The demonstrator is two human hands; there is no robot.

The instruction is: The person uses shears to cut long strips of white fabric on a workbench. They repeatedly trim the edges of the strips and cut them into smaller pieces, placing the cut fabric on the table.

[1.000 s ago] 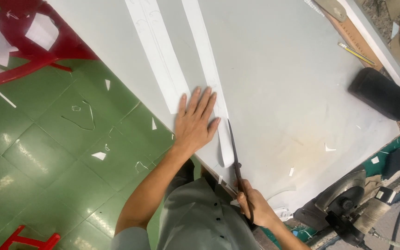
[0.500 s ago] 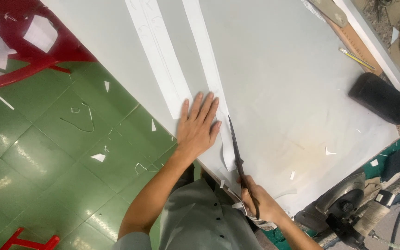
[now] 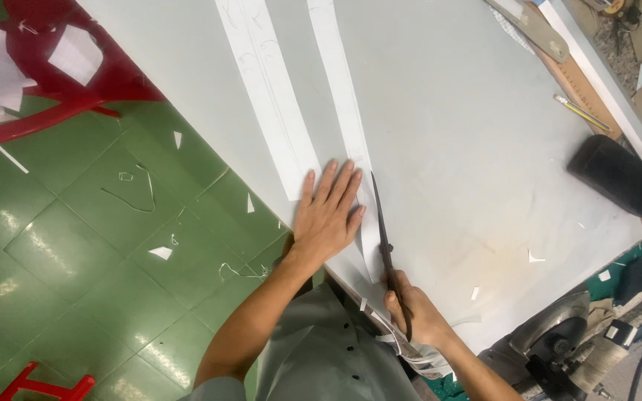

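My left hand (image 3: 328, 215) lies flat, fingers spread, on a pale grey sheet (image 3: 455, 126) that covers the table, pressing it down near the front edge. My right hand (image 3: 414, 312) grips the handles of long dark scissors (image 3: 383, 234), whose blades point away from me along a white paper strip (image 3: 347, 119) just right of my left hand. A second, wider white strip (image 3: 265, 82) lies to the left of it. A cut curl of sheet hangs below my right hand.
A black oblong case (image 3: 618, 174) sits at the table's right edge, near a yellow pencil (image 3: 581, 111) and a wooden ruler (image 3: 533, 26). A red plastic chair (image 3: 76, 89) holding white paper stands on the green tiled floor (image 3: 76, 245) strewn with scraps. A power tool (image 3: 559, 334) lies at lower right.
The scissors have advanced away from me along the strip's edge, and my right hand has followed. My left hand stays flat on the sheet in much the same place.
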